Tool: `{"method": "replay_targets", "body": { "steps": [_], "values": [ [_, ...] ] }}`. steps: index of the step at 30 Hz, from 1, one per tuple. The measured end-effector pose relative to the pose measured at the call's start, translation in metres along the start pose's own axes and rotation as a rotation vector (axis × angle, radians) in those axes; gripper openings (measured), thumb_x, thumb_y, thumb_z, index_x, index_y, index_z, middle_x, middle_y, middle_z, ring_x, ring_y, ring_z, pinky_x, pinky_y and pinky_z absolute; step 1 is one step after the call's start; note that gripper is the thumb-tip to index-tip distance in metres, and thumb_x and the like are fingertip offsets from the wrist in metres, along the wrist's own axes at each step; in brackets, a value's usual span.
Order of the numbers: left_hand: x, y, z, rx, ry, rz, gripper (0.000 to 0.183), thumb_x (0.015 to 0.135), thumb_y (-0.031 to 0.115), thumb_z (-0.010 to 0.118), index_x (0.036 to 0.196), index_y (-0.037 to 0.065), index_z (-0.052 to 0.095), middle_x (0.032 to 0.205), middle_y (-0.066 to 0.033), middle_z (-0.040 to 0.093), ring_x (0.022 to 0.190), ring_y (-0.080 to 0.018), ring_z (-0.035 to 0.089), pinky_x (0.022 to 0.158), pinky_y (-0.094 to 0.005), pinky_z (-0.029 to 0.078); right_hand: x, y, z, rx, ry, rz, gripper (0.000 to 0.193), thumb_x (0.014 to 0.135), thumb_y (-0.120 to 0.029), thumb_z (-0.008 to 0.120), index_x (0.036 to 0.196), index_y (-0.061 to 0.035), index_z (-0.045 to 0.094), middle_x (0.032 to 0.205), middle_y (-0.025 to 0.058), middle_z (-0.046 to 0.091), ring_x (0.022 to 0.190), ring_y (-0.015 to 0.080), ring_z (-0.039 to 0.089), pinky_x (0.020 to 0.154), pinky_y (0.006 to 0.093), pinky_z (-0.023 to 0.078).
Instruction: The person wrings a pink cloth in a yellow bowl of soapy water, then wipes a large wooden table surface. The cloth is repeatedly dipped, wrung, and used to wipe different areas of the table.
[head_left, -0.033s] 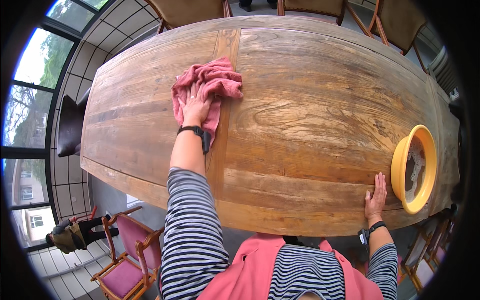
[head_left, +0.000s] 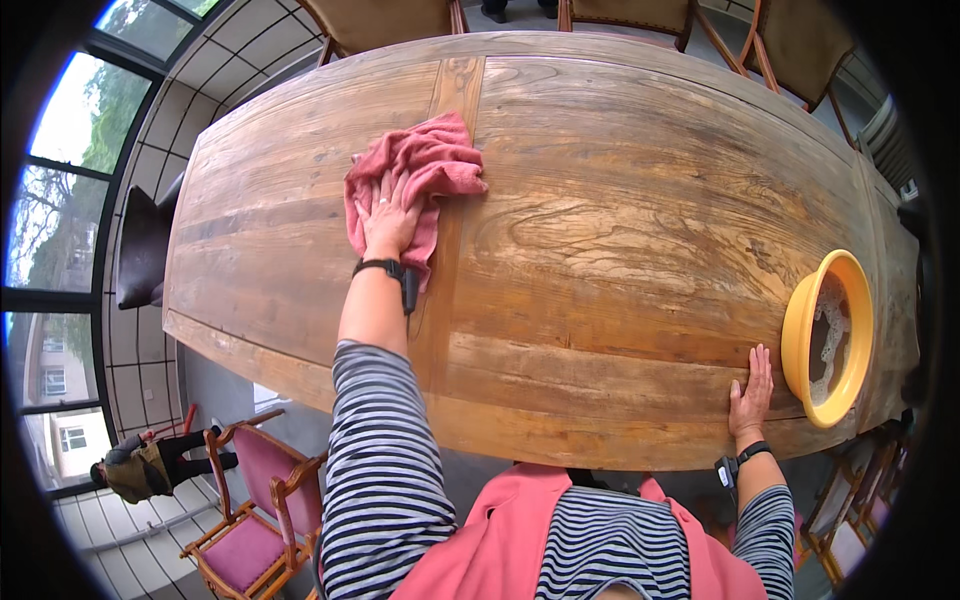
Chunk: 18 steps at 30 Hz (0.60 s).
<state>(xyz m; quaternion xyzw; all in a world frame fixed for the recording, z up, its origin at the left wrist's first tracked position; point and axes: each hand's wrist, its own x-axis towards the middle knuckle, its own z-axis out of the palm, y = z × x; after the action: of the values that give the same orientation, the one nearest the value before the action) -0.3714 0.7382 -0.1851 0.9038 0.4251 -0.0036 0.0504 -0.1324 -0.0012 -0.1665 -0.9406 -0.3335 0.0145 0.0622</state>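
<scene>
Pressing a spread left hand [head_left: 392, 215], not clutching, on the likely soft, light, floppy rag [head_left: 432, 165] on the table [head_left: 620, 230], best to grab by its bunched folds, and resting a flat right hand [head_left: 752, 395] near the tub [head_left: 797, 340].

A pink, soft-looking cloth [head_left: 445, 160] lies rumpled in the frame's upper left-centre, bunched into loose folds across its top and right side, with a narrow tail trailing downward. It rests flat against a wooden table [head_left: 620, 240], whose broad brown top fills the middle of the frame. The planks show swirling grain and paler worn patches; 1 upright strip, left of centre, is partly covered by the cloth.
</scene>
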Motion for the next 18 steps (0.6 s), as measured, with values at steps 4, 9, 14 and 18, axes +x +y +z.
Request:
{"method": "replay_targets", "body": {
  "steps": [4,9,14,18],
  "values": [
    [-0.089,-0.053,-0.001,0.050,0.042,-0.065,0.076,0.101,0.067,0.043,0.167,0.036,0.022,0.176,-0.0023,0.017,0.161,-0.0320,0.015,0.124,-0.0709,0.007,0.000,0.001,0.003,0.018,0.037,-0.021,0.073,0.094,-0.023,0.057,0.163,-0.0143,0.033,0.171,0.0075,0.030,0.159,0.0306,0.024,0.128,0.0490,0.019],
    [-0.181,-0.045,-0.008,0.124,-0.071,-0.480,0.078,0.101,0.066,0.045,0.168,0.037,0.016,0.176,-0.0046,0.015,0.162,-0.0314,0.013,0.122,-0.0747,0.008,0.000,0.003,0.008,0.078,0.107,-0.043,0.074,0.092,-0.021,0.062,0.161,-0.0145,0.036,0.170,0.0073,0.033,0.158,0.0299,0.027,0.127,0.0479,0.022],
    [-0.247,0.053,0.007,0.113,-0.043,-0.495,0.089,0.103,0.071,0.033,0.164,0.006,0.032,0.176,-0.0141,0.012,0.163,-0.0340,0.005,0.124,-0.0708,0.009,0.001,0.004,0.014,0.098,0.177,-0.087,0.075,0.091,-0.020,0.066,0.160,-0.0128,0.037,0.169,0.0074,0.035,0.157,0.0303,0.028,0.127,0.0478,0.024],
    [-0.306,0.159,0.020,0.105,-0.065,-0.242,0.094,0.102,0.070,0.032,0.167,0.003,0.020,0.177,-0.0129,0.007,0.163,-0.0357,-0.004,0.122,-0.0733,0.000,0.002,0.004,0.017,0.113,0.198,-0.091,0.074,0.092,-0.022,0.066,0.160,-0.0132,0.038,0.169,0.0076,0.035,0.157,0.0302,0.028,0.127,0.0479,0.024]
  ]
}}
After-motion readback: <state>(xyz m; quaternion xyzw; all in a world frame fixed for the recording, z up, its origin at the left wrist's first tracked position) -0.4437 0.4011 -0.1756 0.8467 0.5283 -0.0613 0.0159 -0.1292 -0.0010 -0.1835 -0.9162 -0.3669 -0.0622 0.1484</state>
